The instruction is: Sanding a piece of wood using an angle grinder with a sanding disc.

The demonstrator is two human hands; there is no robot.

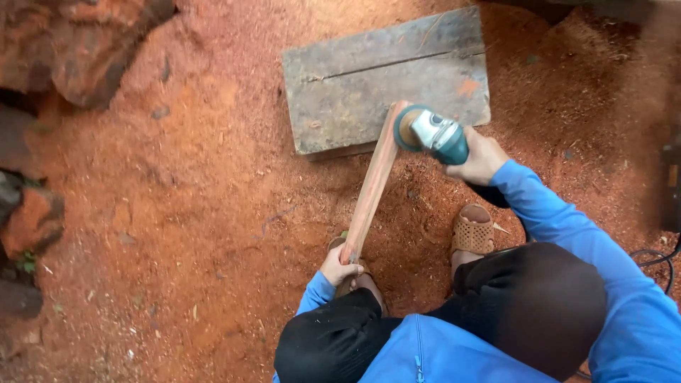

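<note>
Our left hand [338, 267] fingers pinch one wooden strip [373, 186]; our right hand [482, 157], fingers apparently wrapped, holds one grinder [433, 132], disc partly hidden.

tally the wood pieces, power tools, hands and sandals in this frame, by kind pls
Wood pieces: 2, the grey block and the reddish wooden strip leaning on it.
Power tools: 1, the teal angle grinder in the right hand.
Hands: 2, counting the left hand gripping the strip's lower end.
Sandals: 1 clearly seen, the tan sandal.
Total: 6
</note>
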